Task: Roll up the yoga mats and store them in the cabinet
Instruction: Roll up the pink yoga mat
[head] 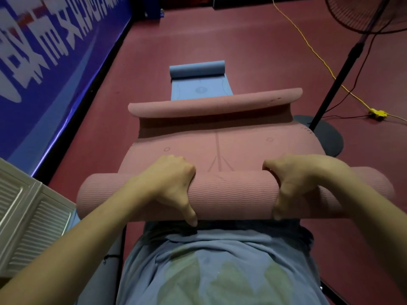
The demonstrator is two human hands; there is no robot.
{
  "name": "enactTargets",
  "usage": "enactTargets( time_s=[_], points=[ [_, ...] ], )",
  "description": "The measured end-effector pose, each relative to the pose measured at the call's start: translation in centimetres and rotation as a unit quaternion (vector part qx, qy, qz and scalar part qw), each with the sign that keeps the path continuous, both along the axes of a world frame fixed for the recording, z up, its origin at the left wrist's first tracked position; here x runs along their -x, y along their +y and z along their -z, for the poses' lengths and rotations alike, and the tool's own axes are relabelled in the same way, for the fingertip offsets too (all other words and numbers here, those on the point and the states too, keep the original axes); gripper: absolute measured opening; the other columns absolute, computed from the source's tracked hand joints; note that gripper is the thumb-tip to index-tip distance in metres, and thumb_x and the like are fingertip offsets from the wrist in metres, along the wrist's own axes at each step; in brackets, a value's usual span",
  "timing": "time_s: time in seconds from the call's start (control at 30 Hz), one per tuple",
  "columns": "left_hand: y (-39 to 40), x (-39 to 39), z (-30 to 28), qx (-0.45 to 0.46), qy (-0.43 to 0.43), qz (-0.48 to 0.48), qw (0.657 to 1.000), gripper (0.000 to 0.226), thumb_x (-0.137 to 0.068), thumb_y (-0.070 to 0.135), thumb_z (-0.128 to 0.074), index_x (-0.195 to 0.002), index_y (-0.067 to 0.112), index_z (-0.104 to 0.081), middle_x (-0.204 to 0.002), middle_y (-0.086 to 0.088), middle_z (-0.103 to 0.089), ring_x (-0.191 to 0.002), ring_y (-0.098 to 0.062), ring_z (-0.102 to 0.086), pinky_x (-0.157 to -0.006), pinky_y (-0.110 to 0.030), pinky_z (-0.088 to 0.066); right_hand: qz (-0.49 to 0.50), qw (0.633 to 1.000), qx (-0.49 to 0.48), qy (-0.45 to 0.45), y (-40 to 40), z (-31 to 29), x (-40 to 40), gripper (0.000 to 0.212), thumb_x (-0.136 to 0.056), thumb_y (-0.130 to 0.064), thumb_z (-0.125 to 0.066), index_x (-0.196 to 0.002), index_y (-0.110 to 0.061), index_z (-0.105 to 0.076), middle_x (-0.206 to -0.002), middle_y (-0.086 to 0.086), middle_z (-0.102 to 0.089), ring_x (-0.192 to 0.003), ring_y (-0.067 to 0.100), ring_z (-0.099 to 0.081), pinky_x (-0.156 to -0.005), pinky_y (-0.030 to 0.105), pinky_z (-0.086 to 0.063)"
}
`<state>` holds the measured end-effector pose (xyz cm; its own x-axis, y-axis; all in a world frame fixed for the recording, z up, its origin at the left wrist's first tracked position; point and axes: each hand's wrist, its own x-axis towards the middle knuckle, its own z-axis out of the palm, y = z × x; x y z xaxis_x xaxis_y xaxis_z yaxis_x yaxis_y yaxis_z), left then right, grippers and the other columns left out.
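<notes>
A pink yoga mat [231, 192] lies on the red floor in front of me, its near end wound into a thick roll. My left hand [169, 183] grips the roll left of its middle, fingers curled over the top and thumb pointing down its near side. My right hand [297, 183] grips it right of the middle in the same way. The mat's far end [215, 104] curls up into a small loose roll. Beyond it lies a blue yoga mat [201, 90], partly flat, with its far end rolled [197, 69].
A white louvred cabinet door [28, 219] stands at the lower left. A blue banner wall [50, 62] runs along the left. A standing fan with a round dark base [328, 137] is at the right, with a yellow cable and plug [377, 113] on the floor.
</notes>
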<state>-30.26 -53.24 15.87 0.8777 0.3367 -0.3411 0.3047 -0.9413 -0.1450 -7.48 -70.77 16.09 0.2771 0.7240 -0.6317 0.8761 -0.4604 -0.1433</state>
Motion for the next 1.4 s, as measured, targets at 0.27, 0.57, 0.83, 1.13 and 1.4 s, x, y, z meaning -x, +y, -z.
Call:
enactTargets(
  time_s=[0.27, 0.57, 0.83, 1.13, 1.4],
  points=[
    [2.1, -1.1, 0.7, 0.152, 0.012, -0.081, 0.985, 0.090, -0.021, 0.086, -0.080, -0.084, 0.023, -0.070, -0.076, 0.011, -0.069, -0.073, -0.012, -0.064, -0.075, -0.035, -0.057, 0.045, 0.989, -0.128, 0.061, -2.2, 0.8, -0.7, 0.099, -0.036, -0.074, -0.083, -0.125, -0.042, -0.052, -0.117, -0.017, -0.060, -0.103, 0.011, -0.058, -0.088, 0.035, -0.050],
    [4.3, -1.3, 1.7, 0.252, 0.001, -0.118, 0.960, 0.086, -0.033, 0.065, -0.094, -0.106, 0.031, -0.066, -0.099, 0.021, -0.068, -0.092, -0.005, -0.064, -0.079, -0.027, -0.053, 0.043, 0.966, -0.251, 0.040, -1.2, 1.1, 0.7, 0.080, -0.051, -0.036, -0.095, -0.122, -0.031, -0.058, -0.113, -0.012, -0.061, -0.100, 0.012, -0.059, -0.088, 0.036, -0.053],
    [5.6, 0.1, 2.3, 0.306, -0.146, -0.111, 0.934, 0.106, -0.043, 0.051, -0.100, -0.137, 0.039, -0.054, -0.131, 0.033, -0.050, -0.121, 0.010, -0.047, -0.099, -0.009, -0.035, 0.035, 0.965, -0.260, -0.006, -0.4, 1.0, -0.2, 0.077, -0.051, -0.051, -0.080, -0.125, -0.033, -0.066, -0.125, -0.005, -0.061, -0.114, 0.019, -0.057, -0.096, 0.040, -0.051],
    [5.6, -0.3, 0.2, 0.156, -0.145, -0.082, 0.974, 0.073, -0.062, 0.069, -0.085, -0.123, 0.031, -0.073, -0.117, 0.012, -0.073, -0.109, -0.009, -0.065, -0.097, -0.036, -0.052, 0.036, 0.966, -0.250, -0.062, -0.3, 0.6, -0.4, 0.049, -0.075, -0.059, -0.063, -0.107, -0.024, -0.072, -0.102, -0.005, -0.073, -0.100, 0.026, -0.066, -0.087, 0.041, -0.055],
    [2.8, -0.4, 1.0, 0.027, -0.054, -0.068, 0.996, 0.119, -0.044, 0.085, -0.080, -0.143, 0.026, -0.049, -0.135, 0.001, -0.063, -0.121, -0.025, -0.059, -0.092, -0.035, -0.048, -0.012, 0.979, -0.138, -0.151, 0.4, 1.5, 2.1, 0.122, -0.049, -0.090, -0.071, -0.145, -0.020, -0.039, -0.150, -0.001, -0.048, -0.139, 0.029, -0.042, -0.114, 0.053, -0.032]
  ],
)
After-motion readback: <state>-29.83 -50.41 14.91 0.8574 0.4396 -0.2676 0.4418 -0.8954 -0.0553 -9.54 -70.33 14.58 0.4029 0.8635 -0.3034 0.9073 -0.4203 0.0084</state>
